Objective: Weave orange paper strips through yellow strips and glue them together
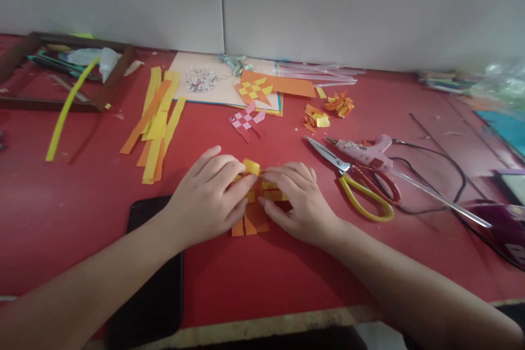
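Note:
At the front middle of the red table lies a small woven piece of orange and yellow paper strips [251,220], with orange ends hanging toward me. My left hand [211,194] covers its left side, fingers bent and pressed on it near a raised yellow strip [251,166]. From the other side, my right hand [298,199] grips the weave with thumb and fingertips. Both hands hide much of the piece. Beyond them sit a pink and white woven paper fish [246,120] and a yellow and orange woven piece [254,90].
A black phone [153,284] lies under my left forearm. Loose paper strips [158,126] are at left, near a wooden frame [118,79]. At right are scissors [348,172], a pink glue gun [367,152] with its cord, and paper scraps [339,105]. Glue sticks [315,72] lie by the wall.

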Demonstrator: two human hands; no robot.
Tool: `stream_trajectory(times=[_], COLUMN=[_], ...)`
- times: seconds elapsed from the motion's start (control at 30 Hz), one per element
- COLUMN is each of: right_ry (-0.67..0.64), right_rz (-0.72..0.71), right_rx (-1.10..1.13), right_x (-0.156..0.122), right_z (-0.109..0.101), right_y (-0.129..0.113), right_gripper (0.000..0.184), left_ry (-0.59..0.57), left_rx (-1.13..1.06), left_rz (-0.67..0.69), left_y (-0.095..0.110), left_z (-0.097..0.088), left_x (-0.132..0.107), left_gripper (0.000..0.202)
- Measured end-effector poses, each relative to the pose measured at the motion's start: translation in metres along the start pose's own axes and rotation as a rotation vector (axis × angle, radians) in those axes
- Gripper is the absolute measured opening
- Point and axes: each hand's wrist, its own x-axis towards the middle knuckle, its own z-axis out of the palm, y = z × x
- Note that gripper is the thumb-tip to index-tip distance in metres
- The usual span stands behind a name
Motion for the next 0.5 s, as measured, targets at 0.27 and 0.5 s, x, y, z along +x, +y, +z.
stream_trajectory(times=[0.27, 0.5], right_ry=[-0.204, -0.211], right_rz=[-0.085, -0.098], right_rx=[-0.101, -0.138], right_x=[0.0007, -0.0002], right_z=[-0.0017, 0.0006], right_y=[-0.0004, 0.0001], right_gripper=[0.038, 0.039], left_ry=[0.024, 0.04], left_rx=[0.066, -0.052], left_rz=[0.014, 0.094], left_y=[0.0007, 0.0014], left_z=[-0.0034, -0.0008], left_x=[0.0005, 0.0007], left_gripper=[0.019, 0.011])
